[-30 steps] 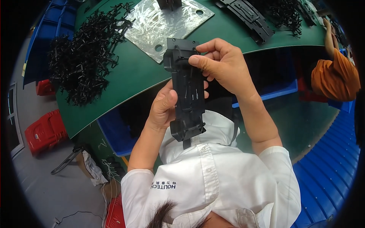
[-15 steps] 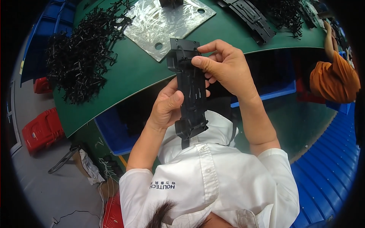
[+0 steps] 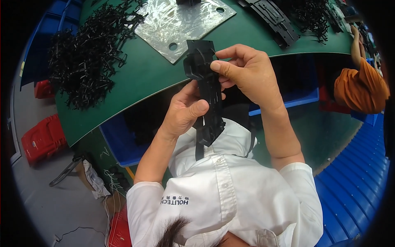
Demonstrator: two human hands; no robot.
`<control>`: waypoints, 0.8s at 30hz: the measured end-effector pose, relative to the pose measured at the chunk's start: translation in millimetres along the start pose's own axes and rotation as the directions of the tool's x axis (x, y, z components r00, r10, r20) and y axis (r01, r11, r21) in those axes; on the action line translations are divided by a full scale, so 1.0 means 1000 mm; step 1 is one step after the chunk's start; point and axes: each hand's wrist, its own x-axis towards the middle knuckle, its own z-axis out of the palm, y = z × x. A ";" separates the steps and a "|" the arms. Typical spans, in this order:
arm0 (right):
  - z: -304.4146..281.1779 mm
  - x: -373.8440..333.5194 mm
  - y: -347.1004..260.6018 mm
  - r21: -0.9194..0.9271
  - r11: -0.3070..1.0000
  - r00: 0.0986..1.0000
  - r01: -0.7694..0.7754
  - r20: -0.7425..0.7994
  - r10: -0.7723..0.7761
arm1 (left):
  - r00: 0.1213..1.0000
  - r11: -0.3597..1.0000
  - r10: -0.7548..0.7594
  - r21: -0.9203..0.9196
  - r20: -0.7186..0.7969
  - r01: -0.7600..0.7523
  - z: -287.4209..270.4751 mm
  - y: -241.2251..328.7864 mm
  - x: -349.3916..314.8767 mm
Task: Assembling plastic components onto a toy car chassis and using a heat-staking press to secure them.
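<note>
A long black plastic housing (image 3: 210, 92), with raised brackets near both ends, is held up in front of my shirt, its far end over the table edge. My left hand (image 3: 186, 110) grips it from the left around the middle, thumb on the near side and fingers behind. My right hand (image 3: 247, 72) pinches at its upper right edge with thumb and index finger. Whether a small part sits between those fingertips cannot be made out. The other right fingers curl behind the housing.
A green table (image 3: 135, 88) carries a heap of small black plastic clips (image 3: 88, 61) at left and a metal plate (image 3: 181, 24) with holes. More long black housings (image 3: 273, 22) and another clip pile (image 3: 308, 18) lie at right. Blue bins (image 3: 123, 142) stand underneath. A person in orange (image 3: 362, 88) works at far right.
The black housing has turned about its long axis and tilted, showing more of its side. Both hands have shifted slightly to the right with it, keeping their grip.
</note>
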 end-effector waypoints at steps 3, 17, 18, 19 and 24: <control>0.000 0.000 0.001 0.016 1.000 1.000 0.003 0.005 -0.003 | 1.000 1.000 0.007 0.012 -0.013 -0.007 0.001 -0.002 0.000; -0.001 -0.001 0.001 -0.033 0.998 0.998 0.054 0.021 -0.054 | 0.999 0.998 -0.032 -0.058 0.025 0.034 0.000 0.000 0.001; 0.000 -0.003 -0.001 -0.096 0.993 0.997 0.068 0.030 -0.065 | 0.999 0.999 -0.032 -0.044 0.024 0.033 0.002 0.000 0.001; 0.000 -0.006 -0.002 -0.109 0.991 0.997 0.075 0.017 -0.073 | 0.999 0.999 -0.030 -0.029 0.024 0.031 0.003 0.000 0.000; 0.001 -0.011 0.012 -0.110 0.987 0.993 0.118 -0.006 -0.119 | 1.000 1.000 -0.017 0.023 0.014 0.016 0.003 -0.005 -0.003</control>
